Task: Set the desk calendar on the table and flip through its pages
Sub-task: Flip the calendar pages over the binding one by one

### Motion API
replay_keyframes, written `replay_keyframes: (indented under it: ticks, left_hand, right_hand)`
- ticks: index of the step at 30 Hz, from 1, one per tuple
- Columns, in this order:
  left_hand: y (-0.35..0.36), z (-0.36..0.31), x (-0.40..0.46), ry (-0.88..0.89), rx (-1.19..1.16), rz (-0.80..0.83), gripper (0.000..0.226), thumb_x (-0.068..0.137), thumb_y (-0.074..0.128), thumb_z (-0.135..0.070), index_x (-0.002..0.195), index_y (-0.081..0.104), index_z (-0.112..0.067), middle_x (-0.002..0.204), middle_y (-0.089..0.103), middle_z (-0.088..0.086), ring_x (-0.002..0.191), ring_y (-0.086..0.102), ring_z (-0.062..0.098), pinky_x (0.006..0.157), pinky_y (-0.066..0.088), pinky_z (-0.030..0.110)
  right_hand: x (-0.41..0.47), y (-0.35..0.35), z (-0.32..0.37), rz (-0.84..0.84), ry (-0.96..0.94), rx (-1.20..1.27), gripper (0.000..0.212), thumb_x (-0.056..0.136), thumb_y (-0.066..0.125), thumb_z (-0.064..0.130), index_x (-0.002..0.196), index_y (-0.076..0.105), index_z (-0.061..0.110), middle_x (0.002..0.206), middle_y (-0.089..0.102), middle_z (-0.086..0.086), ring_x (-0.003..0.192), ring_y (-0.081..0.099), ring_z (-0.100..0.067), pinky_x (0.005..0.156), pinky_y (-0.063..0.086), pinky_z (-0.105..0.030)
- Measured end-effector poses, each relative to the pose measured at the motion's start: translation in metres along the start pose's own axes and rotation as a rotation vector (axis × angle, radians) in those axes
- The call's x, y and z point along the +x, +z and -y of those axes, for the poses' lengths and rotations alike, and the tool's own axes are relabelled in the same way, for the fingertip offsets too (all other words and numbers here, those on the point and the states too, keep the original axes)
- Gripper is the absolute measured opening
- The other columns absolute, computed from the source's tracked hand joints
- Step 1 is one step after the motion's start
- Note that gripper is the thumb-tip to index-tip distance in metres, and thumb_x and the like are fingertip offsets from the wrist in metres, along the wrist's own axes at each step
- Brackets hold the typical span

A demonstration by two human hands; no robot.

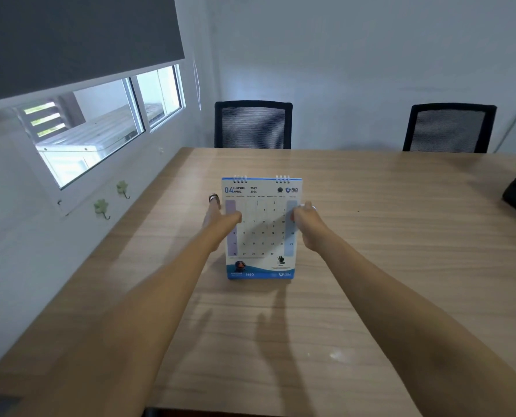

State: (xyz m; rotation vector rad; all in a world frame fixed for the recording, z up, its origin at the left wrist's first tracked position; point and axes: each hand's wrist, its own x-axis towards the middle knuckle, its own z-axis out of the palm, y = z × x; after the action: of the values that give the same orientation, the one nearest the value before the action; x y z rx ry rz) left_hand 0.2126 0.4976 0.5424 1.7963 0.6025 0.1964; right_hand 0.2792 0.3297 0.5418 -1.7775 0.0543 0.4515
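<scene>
This is an office meeting room. A long wood-grain surface (401,224) fills most of it, with two black mesh-backed office chairs (253,125) (449,128) pushed in along its far side against a plain pale wall (371,55). On the left, a sliding window (100,127) sits under a half-lowered grey roller blind (70,34). A printed desk calendar (261,230) carrying a company logo stands on the surface.

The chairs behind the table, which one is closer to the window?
The left chair, the one nearer the corner beside the window. The other chair stands farther right along the table, away from the glass.
</scene>
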Motion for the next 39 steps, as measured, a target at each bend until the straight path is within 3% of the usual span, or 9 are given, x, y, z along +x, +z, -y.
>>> replay_keyframes:
  ticks: [3,11,14,16,22,25,30,33,39]
  left_hand:
    - [0.007,0.011,-0.010,0.015,0.016,0.062,0.050,0.082,0.055,-0.002,0.129,0.046,-0.019,0.119,0.056,0.001,0.123,0.049,0.024,0.086,0.038,0.032]
    - [0.000,0.006,-0.004,-0.071,0.086,0.091,0.057,0.084,0.061,-0.011,0.138,0.042,-0.009,0.137,0.053,0.008,0.118,0.052,0.025,0.103,0.046,0.040]
    - [-0.011,-0.001,-0.010,-0.016,0.156,-0.030,0.012,0.084,0.059,-0.018,0.093,0.060,-0.011,0.101,0.059,0.008,0.083,0.058,0.020,0.076,0.049,0.032]
    - [-0.022,-0.004,-0.012,0.010,0.144,-0.093,0.017,0.078,0.056,-0.017,0.065,0.045,-0.016,0.079,0.053,0.006,0.067,0.049,0.021,0.065,0.040,0.031]
    - [-0.052,-0.024,-0.011,-0.096,-0.084,0.087,0.010,0.081,0.059,-0.014,0.074,0.056,-0.009,0.071,0.048,0.008,0.051,0.043,0.018,0.050,0.036,0.021]
    - [-0.062,-0.046,-0.015,-0.061,-0.170,0.120,0.016,0.089,0.058,-0.023,0.081,0.057,-0.010,0.074,0.056,0.006,0.055,0.055,0.013,0.040,0.045,0.016]
    - [-0.059,-0.075,-0.011,-0.010,-0.426,0.222,0.025,0.096,0.042,-0.025,0.087,0.062,-0.013,0.101,0.064,0.008,0.096,0.060,0.024,0.083,0.052,0.032]
    - [-0.043,-0.078,-0.007,0.170,-0.079,0.105,0.023,0.096,0.044,-0.024,0.111,0.059,-0.018,0.132,0.055,0.006,0.117,0.051,0.026,0.097,0.044,0.040]
    - [-0.029,-0.060,0.016,0.366,0.551,0.037,0.063,0.091,0.050,-0.016,0.150,0.029,-0.015,0.158,0.029,0.006,0.144,0.028,0.029,0.116,0.027,0.034]
  right_hand:
    - [-0.007,0.007,-0.005,0.040,0.008,0.017,0.020,0.092,0.033,-0.001,0.108,0.036,0.012,0.087,0.044,0.000,0.084,0.045,-0.016,0.066,0.037,-0.027]
    - [-0.008,0.006,-0.005,0.015,-0.029,-0.032,0.012,0.093,0.037,0.005,0.103,0.041,0.009,0.083,0.044,0.002,0.077,0.044,-0.013,0.068,0.038,-0.028]
    - [-0.018,-0.001,-0.002,-0.075,-0.089,-0.037,0.017,0.091,0.041,0.011,0.107,0.046,0.007,0.094,0.051,-0.003,0.087,0.051,-0.019,0.066,0.041,-0.029]
    - [-0.027,-0.008,0.002,-0.100,-0.115,-0.026,0.028,0.088,0.043,0.014,0.112,0.053,0.004,0.100,0.057,-0.006,0.087,0.056,-0.021,0.065,0.040,-0.029]
    - [-0.031,-0.030,0.021,-0.033,-0.012,0.244,0.025,0.086,0.038,0.005,0.064,0.048,0.010,0.054,0.053,-0.003,0.051,0.048,-0.017,0.055,0.042,-0.025]
    - [-0.035,-0.037,0.033,-0.002,-0.044,0.428,0.024,0.088,0.035,0.007,0.067,0.046,0.008,0.040,0.052,-0.003,0.045,0.053,-0.018,0.050,0.043,-0.020]
    - [-0.031,-0.030,0.052,0.103,-0.186,0.351,0.023,0.096,0.038,0.025,0.101,0.058,0.014,0.102,0.064,-0.001,0.100,0.058,-0.024,0.087,0.045,-0.036]
    - [-0.031,-0.022,0.056,0.034,-0.382,-0.014,0.034,0.099,0.035,0.034,0.119,0.055,0.015,0.119,0.056,-0.005,0.115,0.051,-0.024,0.091,0.042,-0.036]
    - [-0.010,-0.018,0.048,-0.013,-0.475,-0.597,0.062,0.092,0.034,0.009,0.152,0.023,0.022,0.154,0.034,-0.015,0.139,0.036,-0.035,0.110,0.035,-0.042]
